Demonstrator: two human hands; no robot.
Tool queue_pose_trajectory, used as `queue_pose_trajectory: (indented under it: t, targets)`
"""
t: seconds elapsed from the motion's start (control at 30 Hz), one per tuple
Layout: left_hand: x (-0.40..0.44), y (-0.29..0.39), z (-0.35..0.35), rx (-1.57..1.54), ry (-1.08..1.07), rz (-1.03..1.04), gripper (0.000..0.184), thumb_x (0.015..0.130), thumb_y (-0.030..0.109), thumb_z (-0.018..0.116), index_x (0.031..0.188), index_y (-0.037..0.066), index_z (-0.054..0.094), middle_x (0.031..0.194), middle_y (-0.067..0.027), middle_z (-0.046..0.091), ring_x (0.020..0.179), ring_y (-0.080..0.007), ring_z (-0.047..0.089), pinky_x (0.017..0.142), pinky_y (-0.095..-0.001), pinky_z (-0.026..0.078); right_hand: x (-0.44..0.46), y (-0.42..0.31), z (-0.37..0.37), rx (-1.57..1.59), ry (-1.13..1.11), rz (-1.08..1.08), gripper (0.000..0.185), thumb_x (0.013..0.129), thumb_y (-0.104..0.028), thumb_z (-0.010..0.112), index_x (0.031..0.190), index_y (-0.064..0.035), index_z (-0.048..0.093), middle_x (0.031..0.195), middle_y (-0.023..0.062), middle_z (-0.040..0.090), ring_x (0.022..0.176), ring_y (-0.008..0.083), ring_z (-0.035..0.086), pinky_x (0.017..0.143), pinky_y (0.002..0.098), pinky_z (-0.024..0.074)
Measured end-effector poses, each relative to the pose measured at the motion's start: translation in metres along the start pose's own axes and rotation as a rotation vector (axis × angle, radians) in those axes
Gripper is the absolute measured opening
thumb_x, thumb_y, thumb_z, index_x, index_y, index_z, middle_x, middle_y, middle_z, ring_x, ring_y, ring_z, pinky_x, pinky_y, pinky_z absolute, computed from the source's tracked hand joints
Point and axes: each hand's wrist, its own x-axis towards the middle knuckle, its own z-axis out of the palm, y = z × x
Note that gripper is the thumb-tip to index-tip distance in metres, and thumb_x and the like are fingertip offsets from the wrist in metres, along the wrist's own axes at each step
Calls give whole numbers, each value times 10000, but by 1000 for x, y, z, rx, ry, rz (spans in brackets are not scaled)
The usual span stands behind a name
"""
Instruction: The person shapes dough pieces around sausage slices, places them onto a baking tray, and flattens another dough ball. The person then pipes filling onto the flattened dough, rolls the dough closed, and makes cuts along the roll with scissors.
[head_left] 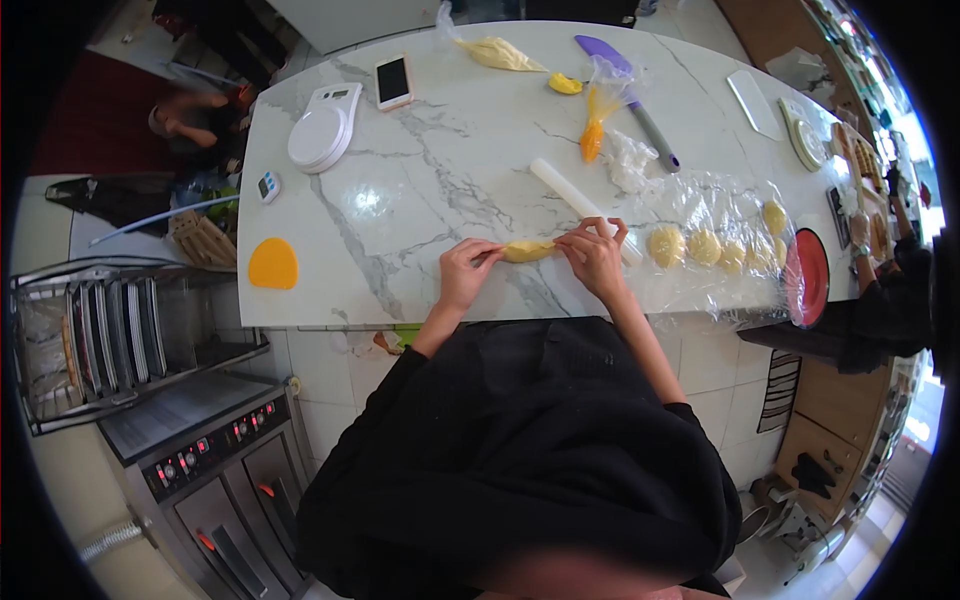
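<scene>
A short, elongated piece of yellow dough lies on the marble table between my hands. My left hand pinches its left end with closed fingers. At the other end, my right hand has its fingertips closed on the dough. A white rolling pin lies slantwise just behind, partly hidden by my right hand. To the right, several round dough balls rest under clear plastic wrap.
Behind are piping bags, a purple spatula, a phone and a white scale. An orange scraper lies left, a red bowl right. Co-workers are at the right edge and upper left.
</scene>
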Motion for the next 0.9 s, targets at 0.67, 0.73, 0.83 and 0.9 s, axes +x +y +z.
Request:
queue_pose_trajectory:
  t: [0.67,0.73,0.83,0.9]
  targets:
    - [-1,-4,13,147,-133,146,356,657,0,733,999,56,652,904,-73,664,748,-139,629,684,-247,507,-13,-12,19,384,-157,-18,385,716,-55,644,1094,-41,569,1059,128,588,980,291,560,849,376,455]
    - [3,1,9,176,-158,136,360,658,13,736,1005,61,652,849,-61,673,670,-122,622,637,-237,497,-11,-9,18,353,-169,-26,371,725,-89,651,1084,-39,573,992,126,610,911,289,583,802,369,470]
    - [9,22,-2,101,-194,1,414,699,59,729,1090,74,592,740,-58,665,561,-100,585,570,-220,476,-1,-17,0,418,-225,103,327,749,-140,649,1050,-34,577,875,128,628,795,295,604,710,364,478]
    - [13,27,-10,-17,-182,-185,404,740,106,708,1105,65,540,677,-67,652,533,-102,588,538,-229,469,5,-24,-11,541,-287,254,297,764,-167,644,1018,-33,569,805,133,628,732,304,607,655,365,474]
